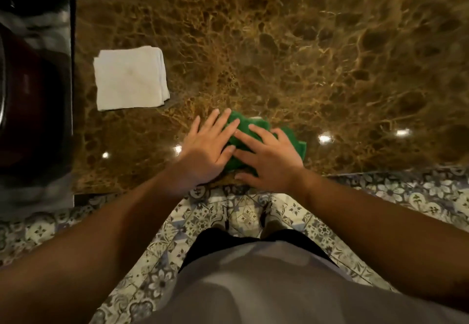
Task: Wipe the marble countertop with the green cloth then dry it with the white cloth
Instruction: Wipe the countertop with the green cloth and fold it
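Observation:
A crumpled green cloth (253, 125) lies on the brown marble countertop (304, 57), close to its near edge. My left hand (205, 148) rests flat on the cloth's left part, fingers spread. My right hand (271, 156) lies flat on its right part, fingers pointing left and nearly touching the left hand's fingertips. Most of the green cloth is hidden beneath both palms. A folded white cloth (130, 78) sits on the counter further back at the left, apart from both hands.
A dark recessed sink or basin (33, 95) borders the counter's left edge. The counter's near edge (380, 171) runs just behind my wrists, with patterned floor tiles (253, 217) below. Ceiling lights glare off the polished marble.

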